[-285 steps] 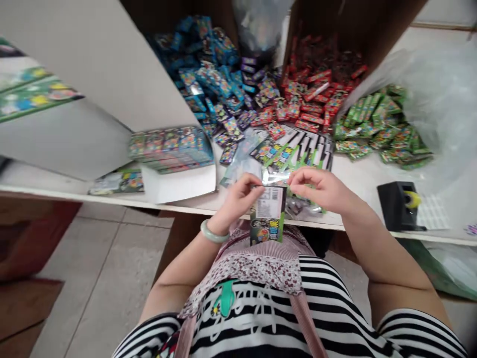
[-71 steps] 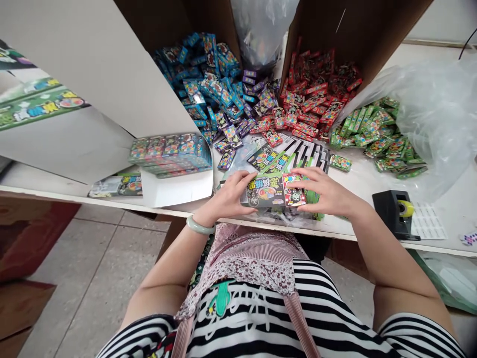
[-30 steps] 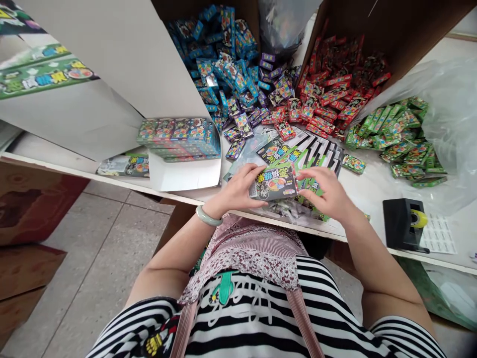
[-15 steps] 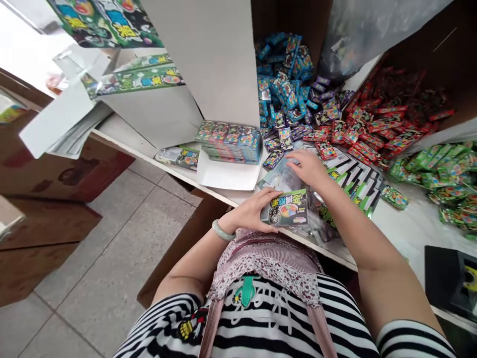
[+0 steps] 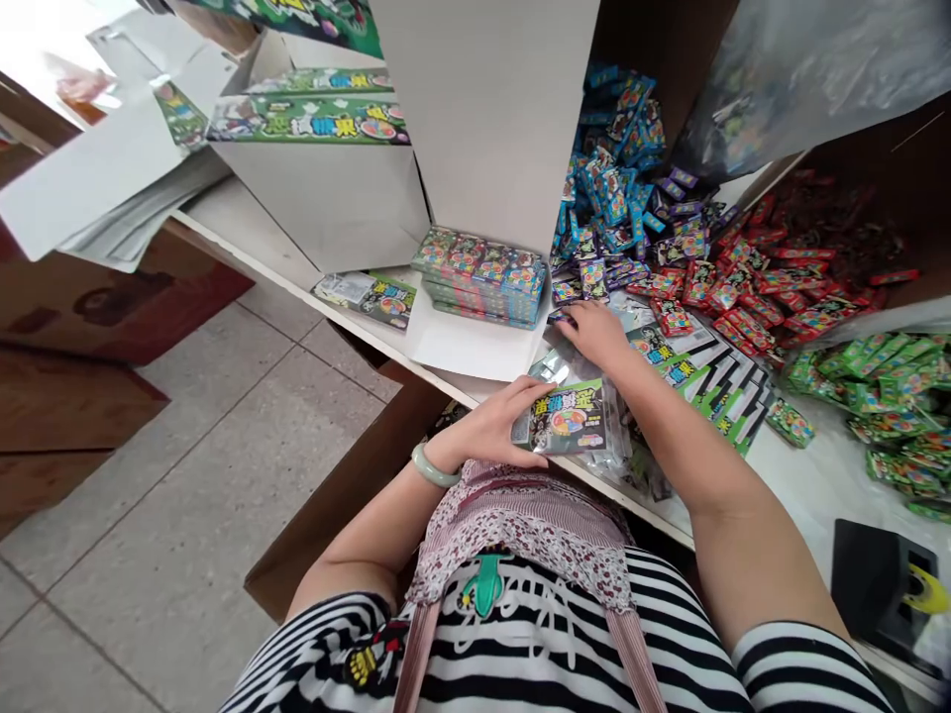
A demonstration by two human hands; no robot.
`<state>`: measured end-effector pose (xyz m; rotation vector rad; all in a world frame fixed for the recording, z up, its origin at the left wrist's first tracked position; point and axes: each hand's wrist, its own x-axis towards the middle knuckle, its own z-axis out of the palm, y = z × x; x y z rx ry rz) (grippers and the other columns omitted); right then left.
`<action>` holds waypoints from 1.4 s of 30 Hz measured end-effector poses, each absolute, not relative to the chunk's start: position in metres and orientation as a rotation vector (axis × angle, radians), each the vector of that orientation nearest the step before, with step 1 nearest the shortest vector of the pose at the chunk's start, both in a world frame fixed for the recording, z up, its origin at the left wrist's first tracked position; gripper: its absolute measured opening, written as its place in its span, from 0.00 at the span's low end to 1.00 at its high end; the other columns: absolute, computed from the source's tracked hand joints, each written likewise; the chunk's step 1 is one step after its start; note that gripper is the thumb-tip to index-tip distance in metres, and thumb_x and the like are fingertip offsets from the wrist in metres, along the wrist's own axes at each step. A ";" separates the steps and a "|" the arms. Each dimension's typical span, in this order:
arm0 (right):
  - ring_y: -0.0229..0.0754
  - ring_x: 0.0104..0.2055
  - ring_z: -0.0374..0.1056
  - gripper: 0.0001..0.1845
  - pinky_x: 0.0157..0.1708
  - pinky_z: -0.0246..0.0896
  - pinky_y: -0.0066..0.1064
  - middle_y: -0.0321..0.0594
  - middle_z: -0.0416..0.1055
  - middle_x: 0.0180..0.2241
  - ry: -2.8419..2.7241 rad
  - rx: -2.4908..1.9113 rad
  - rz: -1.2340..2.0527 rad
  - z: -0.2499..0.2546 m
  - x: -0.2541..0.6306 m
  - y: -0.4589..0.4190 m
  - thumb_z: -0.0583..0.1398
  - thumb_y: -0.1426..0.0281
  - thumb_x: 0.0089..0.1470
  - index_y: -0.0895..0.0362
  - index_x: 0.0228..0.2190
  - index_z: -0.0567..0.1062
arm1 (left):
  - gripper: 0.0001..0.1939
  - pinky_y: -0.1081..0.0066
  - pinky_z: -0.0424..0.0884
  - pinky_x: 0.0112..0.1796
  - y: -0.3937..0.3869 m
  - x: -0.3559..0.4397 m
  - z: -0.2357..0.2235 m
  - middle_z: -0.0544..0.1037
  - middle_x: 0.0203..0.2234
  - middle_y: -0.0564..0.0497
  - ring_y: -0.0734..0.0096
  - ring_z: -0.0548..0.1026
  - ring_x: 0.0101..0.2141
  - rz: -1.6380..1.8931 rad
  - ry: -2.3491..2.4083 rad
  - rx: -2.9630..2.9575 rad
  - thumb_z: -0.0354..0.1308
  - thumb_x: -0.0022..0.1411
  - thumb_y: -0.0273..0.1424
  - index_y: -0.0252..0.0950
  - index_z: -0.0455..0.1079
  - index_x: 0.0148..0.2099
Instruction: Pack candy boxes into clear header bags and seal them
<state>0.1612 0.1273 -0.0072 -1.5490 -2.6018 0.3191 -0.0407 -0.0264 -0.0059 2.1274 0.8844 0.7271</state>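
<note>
My left hand grips a flat candy packet at its left edge, thumb and fingers round it. The packet has a printed green and black card and a clear plastic sleeve, and lies at the table's front edge. My right hand is further back, its fingertips closed over a small purple candy box, mostly hidden beneath them. Behind that hand are loose purple boxes and red boxes. Clear plastic bags lie between my hands.
A stack of small boxes stands in an open white carton. Blue boxes are heaped behind; green ones lie right. Fanned printed cards lie beside my right forearm. A black tape dispenser sits at the right.
My right hand has moved back and left and come down onto a purple candy box. My left hand keeps its hold on the packet. The view has shifted slightly.
</note>
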 end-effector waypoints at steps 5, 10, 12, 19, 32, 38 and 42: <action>0.53 0.48 0.71 0.24 0.49 0.64 0.40 0.50 0.77 0.44 -2.096 -1.582 0.344 0.007 0.202 0.133 0.45 0.59 0.70 0.58 0.45 0.76 | 0.54 0.46 0.69 0.58 -0.025 -0.042 -0.002 0.64 0.57 0.36 0.47 0.68 0.57 0.740 0.931 2.148 0.69 0.51 0.53 0.39 0.50 0.71; 0.48 0.42 0.72 0.21 0.44 0.67 0.38 0.45 0.76 0.40 -1.759 -1.599 0.373 0.009 0.279 0.107 0.47 0.56 0.67 0.56 0.44 0.73 | 0.53 0.46 0.67 0.59 -0.021 -0.038 -0.004 0.64 0.57 0.37 0.47 0.67 0.58 0.742 0.973 2.148 0.68 0.52 0.54 0.39 0.50 0.72; 0.50 0.44 0.71 0.18 0.47 0.67 0.41 0.46 0.77 0.41 -1.776 -1.693 0.390 0.003 0.307 0.087 0.48 0.60 0.66 0.55 0.40 0.74 | 0.54 0.46 0.67 0.60 -0.019 -0.031 -0.004 0.63 0.58 0.37 0.46 0.67 0.58 0.719 0.963 2.160 0.68 0.52 0.54 0.39 0.50 0.72; 0.57 0.57 0.65 0.19 0.59 0.58 0.52 0.54 0.72 0.52 -1.990 -1.794 0.327 -0.009 0.357 0.031 0.53 0.61 0.63 0.57 0.49 0.74 | 0.52 0.45 0.66 0.60 -0.007 0.005 0.002 0.63 0.58 0.37 0.45 0.67 0.59 0.589 0.926 2.240 0.68 0.54 0.52 0.39 0.49 0.72; 0.57 0.62 0.64 0.28 0.62 0.58 0.55 0.50 0.69 0.59 -1.885 -1.447 0.464 0.031 0.356 -0.024 0.61 0.60 0.56 0.53 0.57 0.73 | 0.52 0.47 0.66 0.61 0.003 0.023 0.016 0.63 0.58 0.37 0.46 0.67 0.59 0.602 0.994 2.290 0.68 0.54 0.50 0.37 0.50 0.72; 0.56 0.62 0.64 0.23 0.61 0.59 0.54 0.44 0.65 0.63 -2.303 -1.163 0.536 0.081 0.357 -0.051 0.65 0.62 0.54 0.47 0.52 0.77 | 0.52 0.48 0.65 0.62 0.006 0.034 0.016 0.62 0.58 0.39 0.47 0.66 0.60 0.600 0.860 2.367 0.70 0.53 0.46 0.41 0.48 0.73; 0.57 0.62 0.63 0.21 0.61 0.59 0.56 0.47 0.66 0.62 -2.469 -1.162 0.545 0.087 0.359 -0.048 0.65 0.62 0.55 0.49 0.51 0.78 | 0.53 0.48 0.64 0.62 0.007 0.037 0.016 0.62 0.59 0.38 0.45 0.65 0.60 0.529 0.740 2.396 0.71 0.52 0.46 0.40 0.49 0.73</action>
